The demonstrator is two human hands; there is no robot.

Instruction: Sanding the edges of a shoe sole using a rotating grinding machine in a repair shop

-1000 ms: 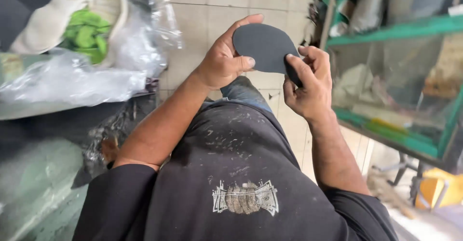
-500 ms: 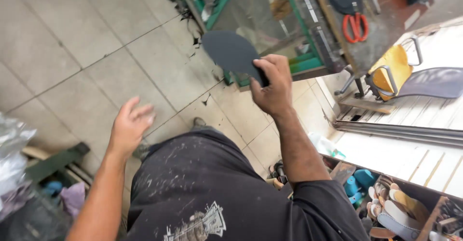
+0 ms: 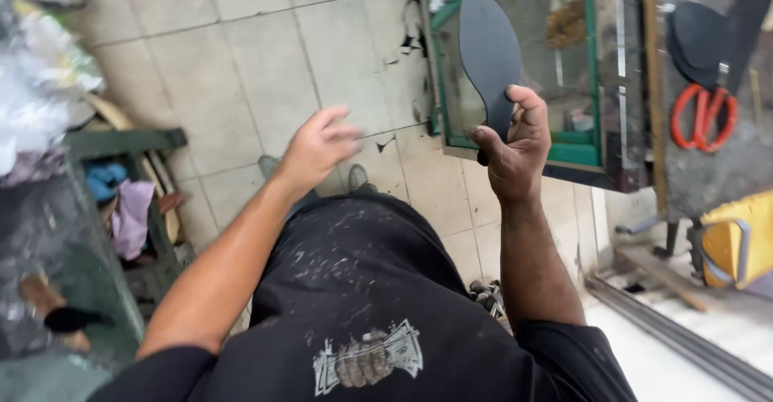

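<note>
The pale tiled floor point(image 3: 241, 56) fills most of the view, scattered with dark offcuts near the top. On it, to the right, stands a green-framed glass cabinet point(image 3: 596, 156), and further right a grey counter point(image 3: 708, 169) carries more dark cut soles and a pair of orange-handled scissors point(image 3: 702, 116). A yellow container point(image 3: 737, 237) sits below the counter's edge. Along the left runs a dark green rack point(image 3: 121, 140) with cloth and bagged goods heaped on and around it.

The person wears a black, dust-marked shirt point(image 3: 362, 289). The right hand point(image 3: 515, 148) is raised in front of the cabinet, its grip clenched round the narrow heel end of a dark grey shoe sole point(image 3: 489, 52) — the sole stands nearly upright, the broad toe end uppermost, clear of the floor and of the counter. The left hand point(image 3: 318, 148) hangs over the floor with fingers loosely spread, released and touching nothing.

The sole looks thin, flat and light, cut from rubbery sheet; I judge it will flex rather than snap, and its matte face should not slip easily. Held at the heel alone the long toe end can wag — a hold nearer the waist, thumb on one face and fingers on the other, would steady it better.
</note>
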